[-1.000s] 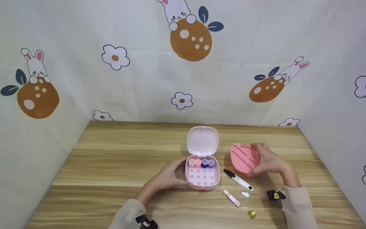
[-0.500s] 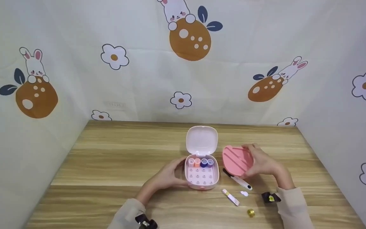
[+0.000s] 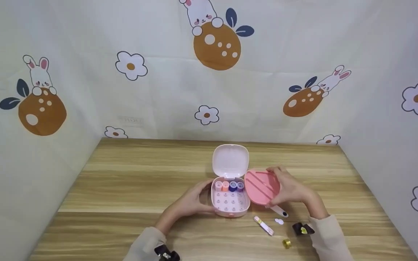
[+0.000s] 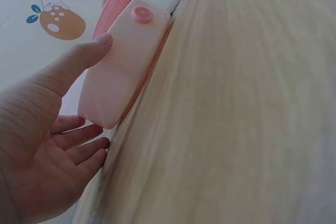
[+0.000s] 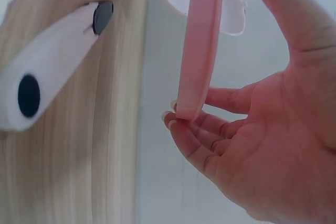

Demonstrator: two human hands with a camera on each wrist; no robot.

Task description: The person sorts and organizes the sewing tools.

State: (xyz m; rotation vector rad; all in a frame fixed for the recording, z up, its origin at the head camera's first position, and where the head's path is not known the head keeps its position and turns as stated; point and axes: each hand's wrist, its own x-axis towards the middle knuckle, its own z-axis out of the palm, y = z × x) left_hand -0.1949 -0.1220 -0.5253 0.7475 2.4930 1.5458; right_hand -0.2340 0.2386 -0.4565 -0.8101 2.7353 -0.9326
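Head view: your right hand [image 3: 294, 188] is gripping one pink tray [image 3: 258, 192] by its right side, thumb and fingers spread widely, partly covering one white tool [image 3: 281, 211]. Your left hand [image 3: 192, 201] is curving loosely round the left side of one box [image 3: 223, 213]. Tray is hovering by the box's right rim, contact unclear. Advice: you're best holding it level, bracing the box, sparing the spools [image 3: 225, 186].

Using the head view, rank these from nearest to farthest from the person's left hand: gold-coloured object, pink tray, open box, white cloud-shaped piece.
1. Open box: touching the left hand.
2. Pink tray: right of the box's compartment, in the right hand.
3. White cloud-shaped piece: farther right.
4. Gold-coloured object: right, lower in the picture.
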